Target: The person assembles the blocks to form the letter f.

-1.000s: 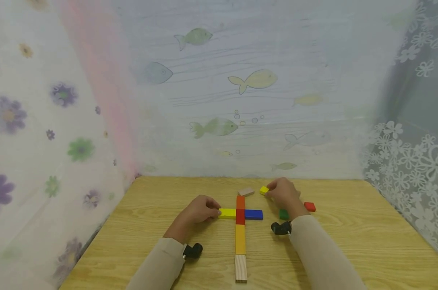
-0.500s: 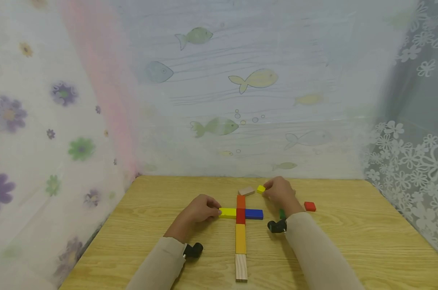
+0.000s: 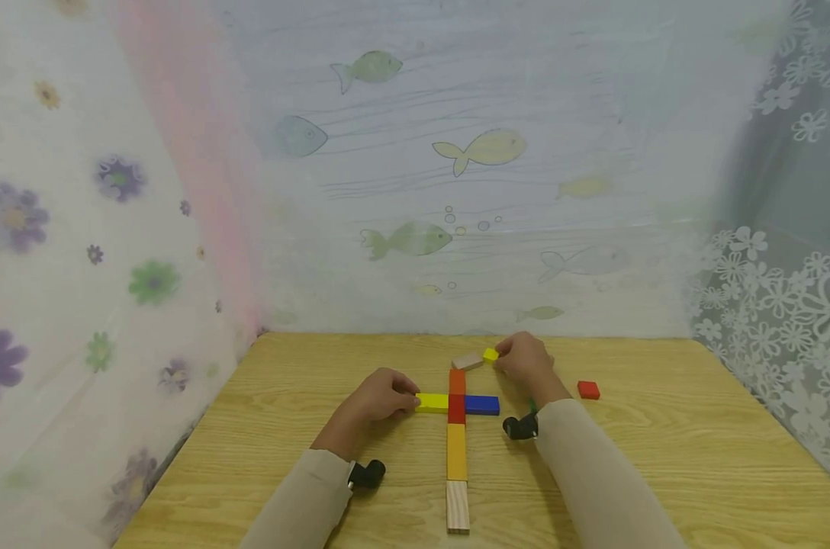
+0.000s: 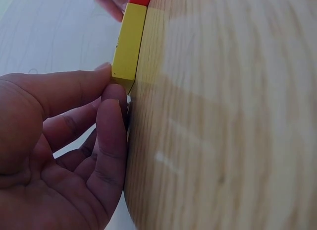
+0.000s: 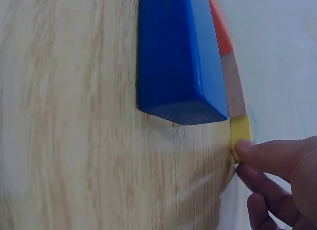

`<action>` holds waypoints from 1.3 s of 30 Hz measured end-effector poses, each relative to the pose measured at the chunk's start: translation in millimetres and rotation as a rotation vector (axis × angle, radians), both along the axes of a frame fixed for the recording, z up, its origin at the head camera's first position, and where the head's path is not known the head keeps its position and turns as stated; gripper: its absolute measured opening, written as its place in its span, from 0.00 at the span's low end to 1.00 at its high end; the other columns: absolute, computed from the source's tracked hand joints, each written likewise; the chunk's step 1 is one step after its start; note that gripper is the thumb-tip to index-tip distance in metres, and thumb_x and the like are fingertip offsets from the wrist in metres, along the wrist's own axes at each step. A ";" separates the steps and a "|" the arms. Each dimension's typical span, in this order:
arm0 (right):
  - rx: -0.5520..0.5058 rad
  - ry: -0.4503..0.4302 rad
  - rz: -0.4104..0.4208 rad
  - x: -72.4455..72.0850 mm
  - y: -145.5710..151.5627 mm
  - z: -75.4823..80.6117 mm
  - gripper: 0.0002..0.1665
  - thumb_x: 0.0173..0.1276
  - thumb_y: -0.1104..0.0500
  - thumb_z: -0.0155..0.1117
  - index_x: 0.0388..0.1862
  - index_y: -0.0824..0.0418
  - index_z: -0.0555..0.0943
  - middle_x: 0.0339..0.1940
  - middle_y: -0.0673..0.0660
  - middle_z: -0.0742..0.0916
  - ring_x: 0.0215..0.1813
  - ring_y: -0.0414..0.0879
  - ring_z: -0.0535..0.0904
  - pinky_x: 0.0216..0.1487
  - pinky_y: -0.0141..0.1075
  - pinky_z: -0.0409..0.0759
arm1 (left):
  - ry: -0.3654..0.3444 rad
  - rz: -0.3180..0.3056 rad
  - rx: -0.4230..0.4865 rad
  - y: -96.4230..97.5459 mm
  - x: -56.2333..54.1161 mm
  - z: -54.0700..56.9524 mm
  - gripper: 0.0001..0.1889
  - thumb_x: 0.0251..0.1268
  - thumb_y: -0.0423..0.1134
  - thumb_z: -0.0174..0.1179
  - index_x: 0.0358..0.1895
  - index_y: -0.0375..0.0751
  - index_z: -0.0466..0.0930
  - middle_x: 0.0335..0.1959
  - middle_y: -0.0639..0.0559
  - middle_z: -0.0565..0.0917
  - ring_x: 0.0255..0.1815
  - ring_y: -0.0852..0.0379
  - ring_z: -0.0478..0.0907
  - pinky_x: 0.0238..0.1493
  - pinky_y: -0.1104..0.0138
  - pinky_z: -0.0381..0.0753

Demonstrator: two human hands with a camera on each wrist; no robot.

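Wooden blocks form a cross on the table. My left hand (image 3: 385,395) is at the outer end of the long yellow block (image 3: 432,403); in the left wrist view thumb and index finger (image 4: 115,93) pinch its end corner. At the far side my right hand (image 3: 527,358) pinches a small yellow block (image 3: 490,356) between thumb and fingers. That block sits against the end of a slanted plain wood block (image 3: 467,361), which meets the orange block (image 3: 458,380) at the top of the cross. A blue block (image 5: 171,56) forms the right arm.
A red block (image 3: 456,409) is the cross's centre, with an amber block (image 3: 457,451) and a striped wood block (image 3: 458,506) below. A loose red block (image 3: 589,390) lies right of my right hand. A green block is mostly hidden by my right wrist.
My right hand has slid the small yellow block left, up to the slanted wood block. The right forearm now covers more of the green block. My left hand stays put.
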State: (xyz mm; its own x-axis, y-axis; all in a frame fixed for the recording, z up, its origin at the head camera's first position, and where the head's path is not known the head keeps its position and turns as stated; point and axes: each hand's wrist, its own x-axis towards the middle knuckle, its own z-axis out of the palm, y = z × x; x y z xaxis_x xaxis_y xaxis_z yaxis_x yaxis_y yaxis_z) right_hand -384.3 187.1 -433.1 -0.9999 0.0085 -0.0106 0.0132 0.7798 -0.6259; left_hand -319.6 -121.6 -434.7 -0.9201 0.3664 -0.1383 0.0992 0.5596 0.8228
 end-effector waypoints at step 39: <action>0.035 0.001 0.031 1.7 -2.1 1.0 0.23 0.64 0.58 0.74 0.59 0.56 0.88 0.51 0.56 0.91 0.58 0.60 0.82 0.62 0.68 0.65 | -0.017 0.019 0.009 1.5 0.4 0.8 0.11 0.71 0.36 0.65 0.52 0.36 0.86 0.38 0.48 0.86 0.32 0.57 0.79 0.36 0.66 0.81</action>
